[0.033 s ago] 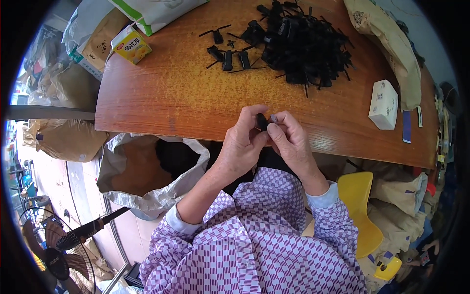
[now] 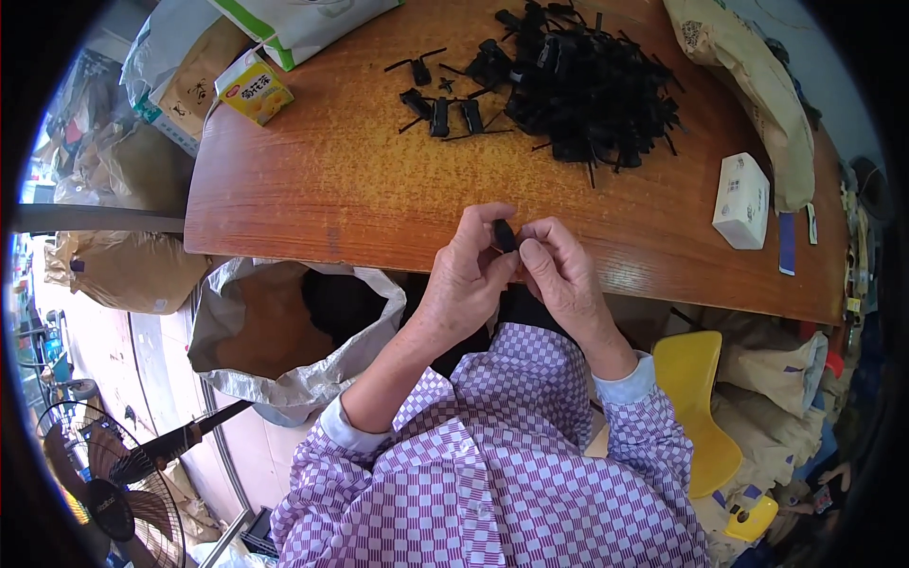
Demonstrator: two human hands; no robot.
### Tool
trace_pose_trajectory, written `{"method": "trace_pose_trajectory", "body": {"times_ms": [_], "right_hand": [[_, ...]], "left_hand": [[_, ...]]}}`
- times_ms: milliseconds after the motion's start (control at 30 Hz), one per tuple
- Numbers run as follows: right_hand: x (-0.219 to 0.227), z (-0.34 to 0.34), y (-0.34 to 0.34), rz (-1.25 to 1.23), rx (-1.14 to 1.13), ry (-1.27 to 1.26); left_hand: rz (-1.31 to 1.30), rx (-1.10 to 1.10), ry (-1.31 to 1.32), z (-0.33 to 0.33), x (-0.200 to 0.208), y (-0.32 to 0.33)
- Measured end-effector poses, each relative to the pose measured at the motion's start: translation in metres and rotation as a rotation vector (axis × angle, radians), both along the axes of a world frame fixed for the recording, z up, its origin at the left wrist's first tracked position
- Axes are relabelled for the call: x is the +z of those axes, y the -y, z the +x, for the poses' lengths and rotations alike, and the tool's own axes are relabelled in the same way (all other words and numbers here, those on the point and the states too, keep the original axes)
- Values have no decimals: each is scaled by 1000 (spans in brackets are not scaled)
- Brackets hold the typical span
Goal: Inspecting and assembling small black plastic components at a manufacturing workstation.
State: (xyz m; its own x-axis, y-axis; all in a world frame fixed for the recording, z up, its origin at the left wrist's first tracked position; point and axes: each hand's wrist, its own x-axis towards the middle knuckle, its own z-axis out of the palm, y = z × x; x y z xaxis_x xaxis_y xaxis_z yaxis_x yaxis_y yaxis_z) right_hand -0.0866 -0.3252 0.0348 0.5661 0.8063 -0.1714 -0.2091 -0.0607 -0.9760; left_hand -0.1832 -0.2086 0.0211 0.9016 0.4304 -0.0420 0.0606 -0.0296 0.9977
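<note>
A small black piece (image 2: pixel 505 236), perhaps a plastic part, is pinched between the thumb and fingers of my left hand (image 2: pixel 470 270) above the table's front edge. Beside it, my right hand (image 2: pixel 562 270) has its thumb and index finger pressed together against the piece's right side; whether something tiny sits between them is hidden. Farther back on the table lies a large heap of black plastic parts (image 2: pixel 597 95) with thin strips sticking out. Several similar loose parts (image 2: pixel 440 115) lie just left of the heap.
The brown wooden table (image 2: pixel 312 189) carries a yellow drink carton (image 2: pixel 254 90), a white box (image 2: pixel 741 204) and a long paper sack (image 2: pixel 757 85). Below its front edge stands an open white sack (image 2: pixel 275 374). A fan (image 2: pixel 109 506) is at lower left, a yellow chair (image 2: pixel 696 417) at right.
My right fingertips have shifted slightly, and a greyish bit seen by them before is out of sight. The left hand holds the black piece almost unmoved.
</note>
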Motion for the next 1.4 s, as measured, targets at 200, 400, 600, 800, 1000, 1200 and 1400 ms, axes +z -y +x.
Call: {"method": "trace_pose_trajectory", "body": {"times_ms": [200, 400, 600, 800, 1000, 1200, 1400], "right_hand": [[3, -9, 7, -65, 18, 242], [2, -14, 8, -57, 13, 374], [0, -22, 12, -107, -14, 519], [-6, -34, 13, -74, -83, 469], [16, -43, 30, 24, -81, 277], [12, -49, 37, 258, 23, -112], [7, -47, 28, 300, 56, -228]], "left_hand": [[-93, -28, 10, -4, 7, 2], [33, -32, -19, -9, 8, 3], [487, 42, -77, -12, 16, 12], [661, 110, -26, -16, 20, 20], [-253, 32, 234, -35, 27, 15], [-1037, -62, 317, -58, 35, 12], [-692, -178, 210, -73, 27, 16]]}}
